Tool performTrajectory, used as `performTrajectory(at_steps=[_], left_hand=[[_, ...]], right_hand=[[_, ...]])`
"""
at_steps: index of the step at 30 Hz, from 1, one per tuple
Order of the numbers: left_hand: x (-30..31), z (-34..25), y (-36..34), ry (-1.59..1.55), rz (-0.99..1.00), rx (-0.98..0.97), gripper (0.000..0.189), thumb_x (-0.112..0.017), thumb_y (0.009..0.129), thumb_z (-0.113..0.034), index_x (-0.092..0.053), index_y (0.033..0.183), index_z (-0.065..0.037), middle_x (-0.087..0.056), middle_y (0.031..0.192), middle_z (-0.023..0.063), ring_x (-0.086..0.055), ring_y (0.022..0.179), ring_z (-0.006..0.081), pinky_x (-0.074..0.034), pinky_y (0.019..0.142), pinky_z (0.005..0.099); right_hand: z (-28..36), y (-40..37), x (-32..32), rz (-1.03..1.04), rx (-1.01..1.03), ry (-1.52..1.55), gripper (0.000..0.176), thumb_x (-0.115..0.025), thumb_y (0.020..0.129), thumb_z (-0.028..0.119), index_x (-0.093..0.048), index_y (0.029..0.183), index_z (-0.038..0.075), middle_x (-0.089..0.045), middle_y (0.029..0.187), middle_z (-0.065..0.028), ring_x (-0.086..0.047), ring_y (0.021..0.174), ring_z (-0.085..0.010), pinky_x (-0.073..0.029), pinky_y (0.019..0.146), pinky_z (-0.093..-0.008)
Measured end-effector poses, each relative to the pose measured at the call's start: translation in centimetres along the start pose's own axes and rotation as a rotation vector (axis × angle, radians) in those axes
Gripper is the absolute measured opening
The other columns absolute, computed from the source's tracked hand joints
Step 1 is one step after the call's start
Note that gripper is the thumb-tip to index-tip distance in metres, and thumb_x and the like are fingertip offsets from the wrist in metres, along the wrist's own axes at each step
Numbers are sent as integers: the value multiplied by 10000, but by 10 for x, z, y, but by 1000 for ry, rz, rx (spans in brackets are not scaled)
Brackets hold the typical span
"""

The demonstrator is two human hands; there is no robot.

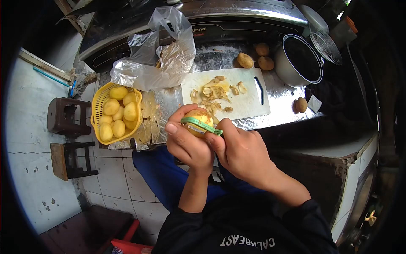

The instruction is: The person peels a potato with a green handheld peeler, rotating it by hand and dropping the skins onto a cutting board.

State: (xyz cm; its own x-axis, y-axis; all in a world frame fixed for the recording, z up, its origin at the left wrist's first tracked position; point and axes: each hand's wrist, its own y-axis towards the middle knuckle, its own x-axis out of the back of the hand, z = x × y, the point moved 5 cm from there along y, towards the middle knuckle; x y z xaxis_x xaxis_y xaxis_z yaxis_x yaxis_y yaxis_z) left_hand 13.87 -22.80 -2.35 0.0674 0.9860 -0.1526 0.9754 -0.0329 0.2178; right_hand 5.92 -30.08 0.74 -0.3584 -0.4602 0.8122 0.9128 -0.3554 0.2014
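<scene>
A partly peeled potato [200, 115] is held in my left hand [190, 146], whose fingers wrap round it. My right hand [245, 150] grips a green peeler [202, 124], and the peeler lies across the potato. Just beyond both hands is a white cutting board [249, 103] with a heap of potato peels [215, 92] on it. To the left stands a yellow basket [96, 112] holding several peeled potatoes [111, 106].
A crumpled plastic bag [169, 59] lies behind the board's left side. Unpeeled potatoes [245, 60] sit behind the board, beside a metal pot [292, 67]. Another potato [300, 105] is at the right. Two stools [63, 116] stand on the floor at left.
</scene>
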Motion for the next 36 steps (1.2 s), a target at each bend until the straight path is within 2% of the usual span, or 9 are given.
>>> performTrajectory(at_steps=[4,10,12,16,18,21,27,30,36], left_hand=[[3,-1,3,17,-68,-58,605,-214,1028,-407,-595,883,39,-631,768,132,-599,691,187,-494,645,277],[9,5,1,-91,-154,32,537,-247,1028,-363,-573,923,51,-617,802,120,-585,733,178,-496,657,284],[13,5,-2,6,-276,-30,539,-248,1027,-361,-574,923,56,-616,796,123,-584,723,182,-496,655,291],[17,4,0,-91,-271,-5,526,-264,1025,-343,-580,898,57,-618,799,129,-581,712,184,-492,652,293],[19,5,5,37,-139,-127,555,-284,1011,-397,-558,909,75,-615,766,171,-595,674,204,-501,608,291],[19,7,11,24,-6,-165,530,-288,1009,-368,-553,888,75,-610,747,180,-580,645,204,-482,581,283],[14,-9,7,-128,122,-6,528,-280,1000,-346,-555,852,79,-599,686,192,-569,582,217,-483,549,292],[10,-10,9,-210,421,83,562,-259,999,-355,-583,827,70,-596,632,174,-574,577,213,-480,568,285],[12,-8,14,-118,529,7,568,-289,1003,-331,-644,830,77,-664,730,151,-633,643,189,-512,628,277]], right_hand=[[8,2,-1,-4,-44,57,291,-551,947,278,-450,870,17,-545,550,-160,-573,487,-361,-449,436,-429],[10,0,-12,-79,-89,106,339,-518,958,329,-431,819,33,-572,564,-148,-576,460,-352,-454,398,-427],[10,1,-9,-113,-116,131,338,-521,958,324,-430,816,31,-568,553,-152,-577,461,-354,-454,398,-431],[9,1,-4,-73,-92,149,337,-526,955,320,-432,810,31,-561,544,-154,-580,463,-353,-455,400,-428],[6,1,1,-46,-76,141,336,-527,955,320,-434,807,33,-554,528,-149,-580,460,-350,-455,400,-425],[2,8,14,43,-73,50,334,-533,949,325,-447,803,38,-535,492,-130,-577,447,-340,-454,399,-412],[-1,6,25,80,97,59,363,-536,941,364,-475,781,44,-524,473,-116,-562,423,-328,-451,405,-406],[-5,4,28,93,130,74,368,-540,938,369,-483,777,43,-526,477,-115,-556,421,-333,-447,407,-404],[-8,10,24,80,152,61,380,-537,935,383,-486,776,41,-526,479,-129,-558,445,-354,-448,428,-417]])
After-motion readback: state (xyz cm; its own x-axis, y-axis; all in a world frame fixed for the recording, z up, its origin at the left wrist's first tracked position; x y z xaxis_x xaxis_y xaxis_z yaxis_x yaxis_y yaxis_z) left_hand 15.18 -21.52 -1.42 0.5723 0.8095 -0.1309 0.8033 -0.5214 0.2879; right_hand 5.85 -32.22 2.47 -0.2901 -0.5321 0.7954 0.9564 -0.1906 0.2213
